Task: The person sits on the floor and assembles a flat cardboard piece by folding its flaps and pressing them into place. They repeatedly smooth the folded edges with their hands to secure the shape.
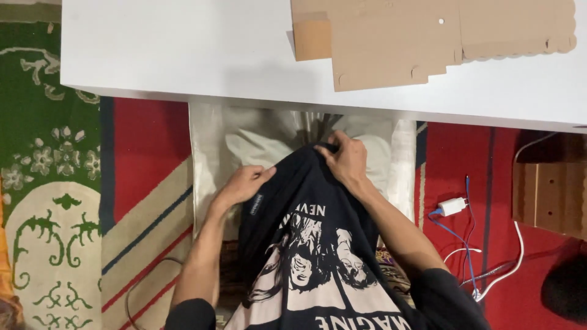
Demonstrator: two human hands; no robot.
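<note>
A black T-shirt [306,244] with a pale printed picture hangs down in front of me. My left hand [243,183] pinches its left upper edge, and my right hand [347,160] grips the bunched top of the fabric. Both hands hold the shirt just below the near edge of a white table [183,49], over a white plastic sack [211,146] with pale cloth inside it.
Flat brown cardboard pieces [397,36] lie on the table's far right. A patterned red and green rug [61,183] covers the floor. A white charger [452,206] with blue and white cables lies at right, near a brown cardboard box [550,195].
</note>
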